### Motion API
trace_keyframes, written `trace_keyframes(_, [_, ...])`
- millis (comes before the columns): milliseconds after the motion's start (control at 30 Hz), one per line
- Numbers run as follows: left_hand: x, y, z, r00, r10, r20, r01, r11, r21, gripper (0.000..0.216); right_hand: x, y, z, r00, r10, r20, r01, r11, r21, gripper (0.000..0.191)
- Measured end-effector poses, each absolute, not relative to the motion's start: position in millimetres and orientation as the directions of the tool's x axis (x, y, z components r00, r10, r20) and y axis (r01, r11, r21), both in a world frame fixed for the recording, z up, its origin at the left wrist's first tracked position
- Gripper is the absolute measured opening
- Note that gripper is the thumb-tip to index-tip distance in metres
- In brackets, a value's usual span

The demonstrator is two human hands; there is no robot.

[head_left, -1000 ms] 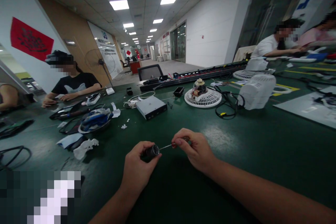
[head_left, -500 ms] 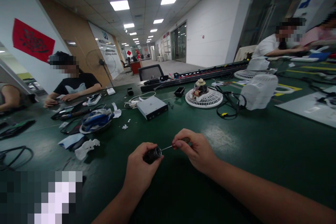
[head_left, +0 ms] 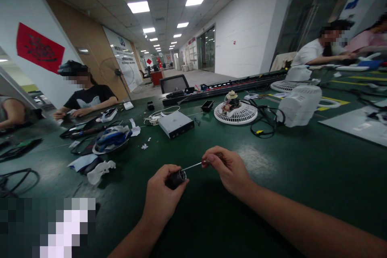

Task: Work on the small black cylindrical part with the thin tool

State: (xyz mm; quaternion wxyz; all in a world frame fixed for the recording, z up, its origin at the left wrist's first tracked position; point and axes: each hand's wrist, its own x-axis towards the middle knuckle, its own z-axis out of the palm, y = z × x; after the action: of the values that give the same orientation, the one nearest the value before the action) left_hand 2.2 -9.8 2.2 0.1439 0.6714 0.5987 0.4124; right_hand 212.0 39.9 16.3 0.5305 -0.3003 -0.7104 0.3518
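My left hand [head_left: 165, 193] is closed around a short black cylinder [head_left: 175, 179] with a pale ring at its open end, which faces right. The cylinder's exact kind cannot be made out. In my right hand [head_left: 228, 169] is a screwdriver [head_left: 193, 165] with a red handle, pinched between thumb and fingers. Its thin metal shaft points left and down, and the tip is at the upper rim of the cylinder's open end. Whether the tip touches the rim is too small to tell. Both hands are above the green table [head_left: 199, 225].
Beyond my hands lie a silver disc drive [head_left: 175, 123], a small black tray [head_left: 207, 106], a white fan grille with a motor [head_left: 236, 112] and a white housing [head_left: 299, 107]. Cloths [head_left: 111, 139] and cables are at left. Other people sit at the far left and far right.
The screwdriver has drawn slightly right and up, and its tip has shifted to the cylinder's upper rim. More of the shaft shows. My left hand has hardly moved.
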Motion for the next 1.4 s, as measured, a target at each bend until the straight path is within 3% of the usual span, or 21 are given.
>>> trace_keyframes(367, [0.6, -11.5, 1.9, -0.038, 0.918, 0.394, 0.693, -0.26, 0.673, 0.022, 212.6, 36.6, 21.2, -0.318, 0.752, 0.577, 0.159, 0.643, -0.749, 0.021])
trace_keyframes(600, [1.5, -9.5, 0.6, -0.033, 0.913, 0.408, 0.678, -0.28, 0.68, 0.024, 212.7, 40.4, 15.4, -0.33, 0.78, 0.531, 0.066, 0.581, -0.811, 0.026])
trace_keyframes(733, [0.4, -8.9, -2.0, -0.04, 0.916, 0.398, 0.685, -0.265, 0.679, 0.024, 213.2, 39.9, 15.6, -0.31, 0.78, 0.544, 0.149, 0.605, -0.782, 0.025])
trace_keyframes(933, [0.4, -9.4, -2.4, -0.03, 0.912, 0.41, 0.706, -0.271, 0.655, 0.026, 212.5, 41.0, 15.6, -0.335, 0.781, 0.528, 0.089, 0.584, -0.807, 0.027])
trace_keyframes(1067, [1.4, -8.8, -1.9, -0.025, 0.912, 0.409, 0.712, -0.271, 0.648, 0.026, 213.0, 40.5, 16.8, -0.31, 0.789, 0.531, 0.185, 0.598, -0.78, 0.026])
trace_keyframes(1233, [1.8, -8.6, -1.8, -0.023, 0.913, 0.407, 0.712, -0.271, 0.648, 0.025, 213.7, 39.0, 17.4, -0.342, 0.788, 0.513, 0.121, 0.578, -0.807, 0.028])
trace_keyframes(1400, [1.6, -8.5, -0.8, -0.018, 0.918, 0.397, 0.711, -0.268, 0.651, 0.026, 213.5, 39.5, 16.1, -0.334, 0.784, 0.523, 0.2, 0.601, -0.774, 0.024])
